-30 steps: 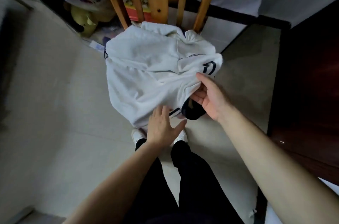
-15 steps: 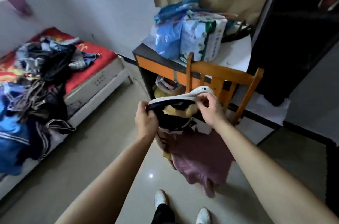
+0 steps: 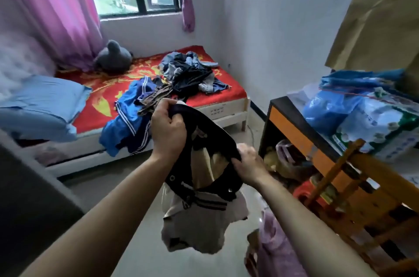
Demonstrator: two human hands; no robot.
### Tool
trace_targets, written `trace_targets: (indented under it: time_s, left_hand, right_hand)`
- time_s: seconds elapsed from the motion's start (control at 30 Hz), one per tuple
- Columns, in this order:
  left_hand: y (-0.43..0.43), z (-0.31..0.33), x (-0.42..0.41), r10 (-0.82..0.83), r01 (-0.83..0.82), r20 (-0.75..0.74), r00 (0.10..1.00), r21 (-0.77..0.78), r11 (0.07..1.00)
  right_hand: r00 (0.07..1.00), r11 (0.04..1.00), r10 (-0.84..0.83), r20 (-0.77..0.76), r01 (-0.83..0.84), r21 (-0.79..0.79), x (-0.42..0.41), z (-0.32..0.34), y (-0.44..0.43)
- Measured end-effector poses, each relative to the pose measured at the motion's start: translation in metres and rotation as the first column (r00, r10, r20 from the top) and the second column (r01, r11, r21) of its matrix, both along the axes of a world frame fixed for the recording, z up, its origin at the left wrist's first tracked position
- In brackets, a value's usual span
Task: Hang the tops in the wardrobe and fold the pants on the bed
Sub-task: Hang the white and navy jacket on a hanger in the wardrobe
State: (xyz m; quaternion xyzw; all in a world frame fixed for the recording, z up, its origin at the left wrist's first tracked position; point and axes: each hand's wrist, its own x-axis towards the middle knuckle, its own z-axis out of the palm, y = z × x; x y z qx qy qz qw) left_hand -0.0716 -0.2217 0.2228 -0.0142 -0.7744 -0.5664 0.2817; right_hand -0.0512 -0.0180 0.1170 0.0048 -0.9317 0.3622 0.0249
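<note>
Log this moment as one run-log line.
left hand: grips top | right hand: grips top | top: hangs in air | bed: clothes pile

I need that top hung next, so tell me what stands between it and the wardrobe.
Cannot tell: no wardrobe shows in this view. The white top hangs free in the air, gripped at the collar by the left hand and right hand. Nearest things are the wooden chair to its right and the bed ahead.

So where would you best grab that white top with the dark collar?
By its dark collar, from above, one hand per side, as the left hand and right hand grip now: the white top hangs freely below it, neck spread open.
</note>
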Motion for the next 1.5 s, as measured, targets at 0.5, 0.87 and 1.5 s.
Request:
trace_targets:
  time_s: [0.5,0.87,1.5]
  left_hand:
    - [-0.388,-0.079,-0.008,0.676,-0.697,0.502,0.539,-0.186,0.693]
    - [-0.494,-0.054,0.080,0.778,-0.778,0.448,0.441,-0.242,0.580]
    - [-0.536,0.052,0.106,0.960,-0.954,0.086,-0.266,-0.168,-0.249]
  right_hand:
    - [0.894,0.826,0.437,-0.100,-0.443,-0.348,-0.132,0.109,-0.371]
    - [0.721,0.582,0.687,-0.086,-0.617,-0.530,-0.148,0.119,-0.556]
    - [0.007,-0.031,0.973,-0.229,-0.986,-0.162,-0.176,0.149,-0.748]
